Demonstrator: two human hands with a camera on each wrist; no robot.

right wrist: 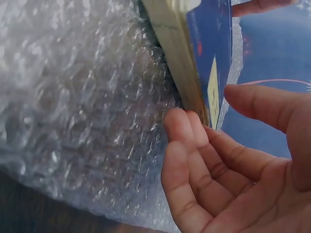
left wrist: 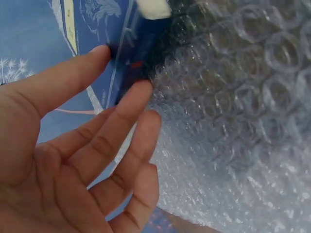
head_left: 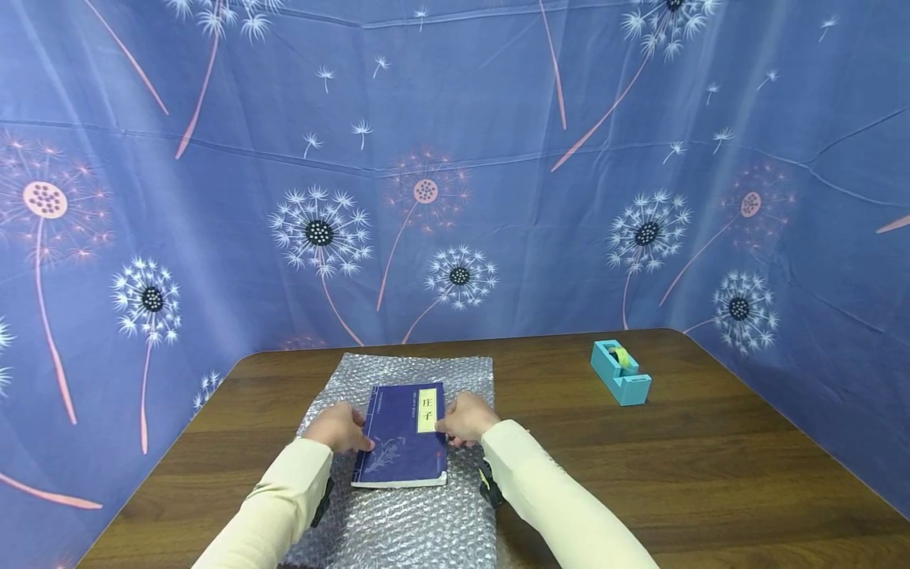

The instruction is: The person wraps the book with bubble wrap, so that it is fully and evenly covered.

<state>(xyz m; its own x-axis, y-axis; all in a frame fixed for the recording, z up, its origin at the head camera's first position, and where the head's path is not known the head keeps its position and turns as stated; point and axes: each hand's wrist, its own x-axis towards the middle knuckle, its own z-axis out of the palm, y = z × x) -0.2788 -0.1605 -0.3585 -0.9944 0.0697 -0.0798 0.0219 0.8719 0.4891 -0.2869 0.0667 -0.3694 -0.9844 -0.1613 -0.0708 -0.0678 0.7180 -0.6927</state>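
Left hand (head_left: 337,427) pinches the spine edge of the blue 庄子 paperback (head_left: 400,442), thumb on cover; right hand (head_left: 468,417) holds the fore-edge, thumb by the yellow title label (head_left: 426,410). Hands well apart, book between. Probably light, bendy, cover a bit slick, corners easily creased; best hold likely both long sides, near mid-length. Book lies cover up on the bubble wrap (head_left: 419,525), long axis running away from the person, top edge far, spine left. Wrap on wooden table (head_left: 718,482); teal tape dispenser (head_left: 629,390) far right.
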